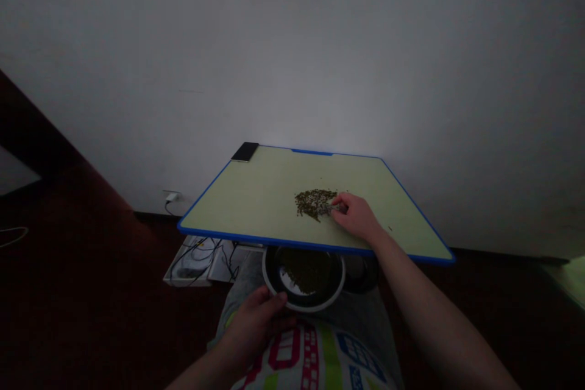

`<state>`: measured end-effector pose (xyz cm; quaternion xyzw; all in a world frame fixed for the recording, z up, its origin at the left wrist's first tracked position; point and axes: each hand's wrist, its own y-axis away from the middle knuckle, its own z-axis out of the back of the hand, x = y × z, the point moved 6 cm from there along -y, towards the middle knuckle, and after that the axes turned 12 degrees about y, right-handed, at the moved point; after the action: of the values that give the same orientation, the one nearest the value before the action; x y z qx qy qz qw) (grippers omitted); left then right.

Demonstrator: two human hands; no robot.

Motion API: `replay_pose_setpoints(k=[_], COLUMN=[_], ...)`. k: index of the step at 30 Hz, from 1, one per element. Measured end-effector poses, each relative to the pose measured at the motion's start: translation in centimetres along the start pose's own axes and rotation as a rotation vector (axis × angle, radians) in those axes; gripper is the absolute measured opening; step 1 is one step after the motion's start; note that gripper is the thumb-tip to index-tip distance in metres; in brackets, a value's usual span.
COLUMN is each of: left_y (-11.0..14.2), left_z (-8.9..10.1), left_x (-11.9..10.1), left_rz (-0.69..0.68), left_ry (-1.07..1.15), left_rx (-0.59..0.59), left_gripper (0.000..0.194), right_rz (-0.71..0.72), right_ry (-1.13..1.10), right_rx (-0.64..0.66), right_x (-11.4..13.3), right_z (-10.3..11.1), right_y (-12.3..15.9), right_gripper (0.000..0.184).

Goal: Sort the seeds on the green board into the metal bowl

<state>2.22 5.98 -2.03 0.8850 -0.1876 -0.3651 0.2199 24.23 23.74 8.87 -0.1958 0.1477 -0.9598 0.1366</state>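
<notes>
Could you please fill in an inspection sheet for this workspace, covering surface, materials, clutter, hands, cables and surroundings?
Surface: pale tabletop with blue edging.
Job's things: small greenish-brown granules spread near the middle; a light-rimmed bowl below the front edge holds similar dark granules.
Clutter: black phone at the back left corner; a small dark fleck towards the right.
Hands: left hand grips the bowl's rim; right hand is at the right side of the spread, its grasp unclear.
Cables: black cables over white boxes under the table; white plug in the wall.
Surroundings: plain light wall behind, dark floor.
</notes>
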Motion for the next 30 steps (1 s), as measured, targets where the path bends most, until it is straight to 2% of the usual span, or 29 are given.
replay_pose_setpoints(k=[5, 12, 22, 30], left_y=[0.1, 0.3, -0.4, 0.0], left_z=[-0.2, -0.4, 0.0, -0.2], left_x=[-0.2, -0.1, 0.1, -0.2], left_rz=[0.003, 0.007, -0.001, 0.012], left_ry=[-0.014, 0.013, 0.024, 0.003], left_rx=[-0.028, -0.033, 0.023, -0.012], left_gripper=[0.032, 0.042, 0.035, 0.035], right_rz=[-0.008, 0.010, 0.085, 0.076], right_ry=[-0.020, -0.001, -0.039, -0.021], right_rx=[-0.049, -0.039, 0.012, -0.011], right_x=[-0.3, 0.0, 0.5, 0.4], right_z=[-0.2, -0.4, -0.7, -0.7], right_y=[1.1, 1.0, 1.4, 1.4], right_gripper=[0.018, 0.023, 0.025, 0.025])
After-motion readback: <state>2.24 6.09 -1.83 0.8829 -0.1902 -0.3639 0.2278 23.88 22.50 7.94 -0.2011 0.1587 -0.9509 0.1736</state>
